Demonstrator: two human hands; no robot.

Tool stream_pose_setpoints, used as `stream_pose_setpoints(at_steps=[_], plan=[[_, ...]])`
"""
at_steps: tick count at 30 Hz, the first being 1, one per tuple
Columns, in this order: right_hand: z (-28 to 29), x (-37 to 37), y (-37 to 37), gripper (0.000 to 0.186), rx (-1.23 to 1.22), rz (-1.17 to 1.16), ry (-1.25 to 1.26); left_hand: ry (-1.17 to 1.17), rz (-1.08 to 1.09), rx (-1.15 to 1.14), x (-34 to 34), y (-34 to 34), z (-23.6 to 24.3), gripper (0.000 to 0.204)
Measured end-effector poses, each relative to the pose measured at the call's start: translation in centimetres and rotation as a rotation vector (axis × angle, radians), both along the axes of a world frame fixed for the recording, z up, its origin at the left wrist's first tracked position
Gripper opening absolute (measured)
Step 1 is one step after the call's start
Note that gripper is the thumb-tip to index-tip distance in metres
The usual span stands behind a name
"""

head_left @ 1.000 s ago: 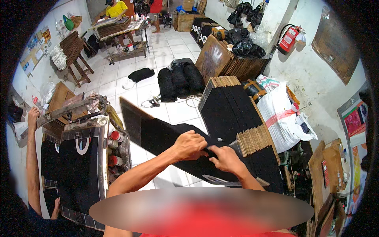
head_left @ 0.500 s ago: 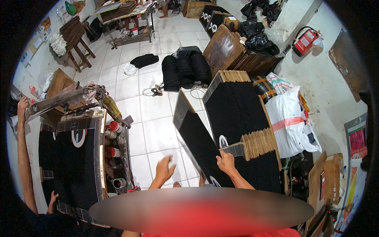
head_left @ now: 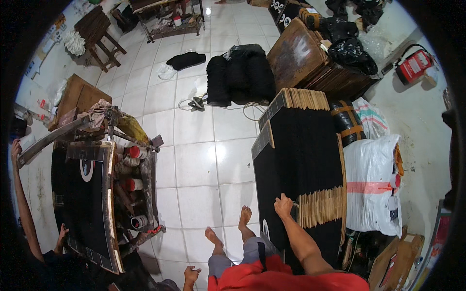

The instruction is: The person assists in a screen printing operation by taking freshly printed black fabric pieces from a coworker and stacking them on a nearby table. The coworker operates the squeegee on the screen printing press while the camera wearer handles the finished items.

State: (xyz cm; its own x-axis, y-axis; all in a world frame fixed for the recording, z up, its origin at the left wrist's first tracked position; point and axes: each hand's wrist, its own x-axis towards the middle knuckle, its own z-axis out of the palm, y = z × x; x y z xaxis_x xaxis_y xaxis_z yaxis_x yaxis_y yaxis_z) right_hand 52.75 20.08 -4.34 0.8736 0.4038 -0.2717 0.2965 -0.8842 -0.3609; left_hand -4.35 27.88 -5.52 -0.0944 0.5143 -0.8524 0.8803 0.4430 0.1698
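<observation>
Right hand (head_left: 283,205) pinched on the front black board (head_left: 272,194) standing at the rack's (head_left: 340,160) near end, left hand (head_left: 192,275) hanging free and open; one-handed hold risks board tipping onto bare feet (head_left: 245,217).

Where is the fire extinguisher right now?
In the head view the fire extinguisher is at the upper right, against the wall, right of the black bags and above the white sack.
</observation>
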Motion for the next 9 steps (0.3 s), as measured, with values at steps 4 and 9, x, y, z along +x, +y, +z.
stream_pose_setpoints(at_steps=[4,9], plan=[[-3.0,4.3,1.1,0.022,-0.02,-0.027,-0.006,-0.16,0.19,0.035,5.7,-1.0,1.4,0.039],[-6.5,6.5,1.7,0.024,-0.117,-0.088,0.096,-0.177,0.159,0.031,10.2,1.2,2.4,0.043]])
